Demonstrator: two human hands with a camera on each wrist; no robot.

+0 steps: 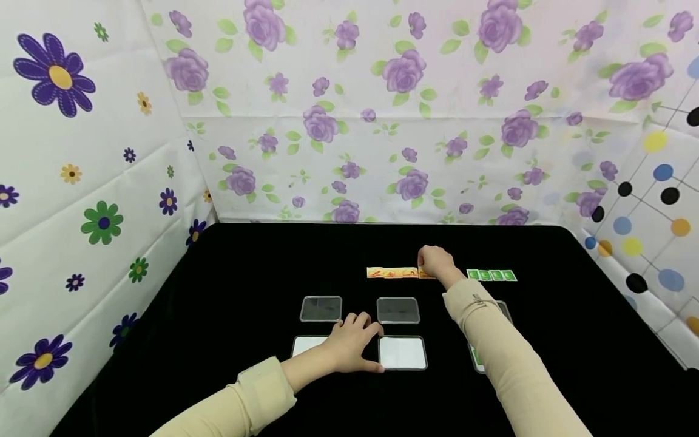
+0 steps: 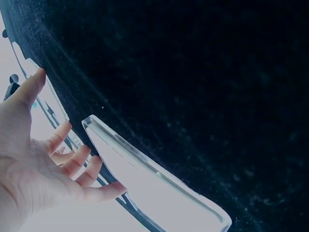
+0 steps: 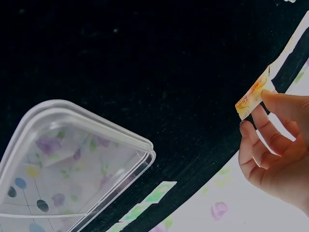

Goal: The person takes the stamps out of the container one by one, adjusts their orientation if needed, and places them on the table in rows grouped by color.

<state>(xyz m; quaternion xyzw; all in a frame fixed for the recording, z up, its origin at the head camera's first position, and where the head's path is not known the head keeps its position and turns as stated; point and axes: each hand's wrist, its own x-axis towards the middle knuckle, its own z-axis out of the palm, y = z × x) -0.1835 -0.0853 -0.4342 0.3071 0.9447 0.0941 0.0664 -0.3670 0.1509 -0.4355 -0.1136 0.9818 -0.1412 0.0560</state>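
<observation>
Between thumb and fingers of the right hand [image 1: 437, 262] sits a pinched orange card [image 3: 251, 100]; I'd guess it's light, slick and easily creased, so grab by the edges. Left hand [image 1: 349, 346] is spread wide beside a white box [image 1: 402, 353], not gripping anything.

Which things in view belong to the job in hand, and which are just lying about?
Likely in the job:
orange card, pinched by the right hand
orange row beside it
right white box, touched by left hand

Apparently just lying about:
green card row
clear box behind that white box
</observation>
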